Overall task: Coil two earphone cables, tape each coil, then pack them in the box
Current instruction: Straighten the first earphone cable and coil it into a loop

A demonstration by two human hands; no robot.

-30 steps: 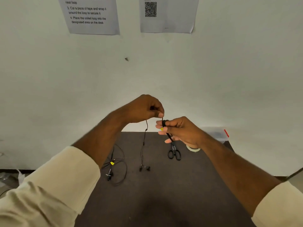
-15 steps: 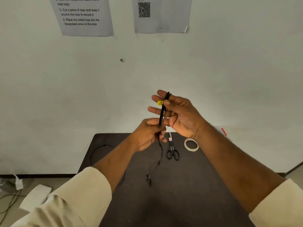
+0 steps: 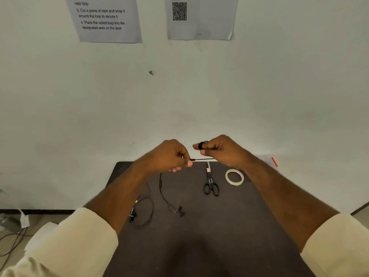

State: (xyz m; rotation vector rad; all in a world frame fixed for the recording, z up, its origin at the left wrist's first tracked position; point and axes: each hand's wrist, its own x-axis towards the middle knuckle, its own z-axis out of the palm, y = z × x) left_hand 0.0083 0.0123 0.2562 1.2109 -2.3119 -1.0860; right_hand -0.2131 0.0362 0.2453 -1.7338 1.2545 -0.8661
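I hold one black earphone cable (image 3: pixel 201 159) stretched between both hands above the far end of the dark table (image 3: pixel 229 226). My left hand (image 3: pixel 169 155) pinches the cable; its free end hangs down to the earbuds (image 3: pixel 179 212) on the table. My right hand (image 3: pixel 221 149) has cable turns wound round its fingers and grips them. A second earphone cable (image 3: pixel 142 213) with a yellow tag lies loosely looped on the table at the left. A tape roll (image 3: pixel 234 176) lies at the right. The box (image 3: pixel 268 159) is mostly hidden behind my right forearm.
Black scissors (image 3: pixel 210 184) lie between the earbuds and the tape roll. A white wall with two paper sheets (image 3: pixel 105 19) rises right behind the table. On the floor at the left are loose cables (image 3: pixel 12 240) and a white object.
Both hands came down from in front of the wall to just above the table's far edge. My left hand moved left, drawing the cable out level from the right hand's coil.
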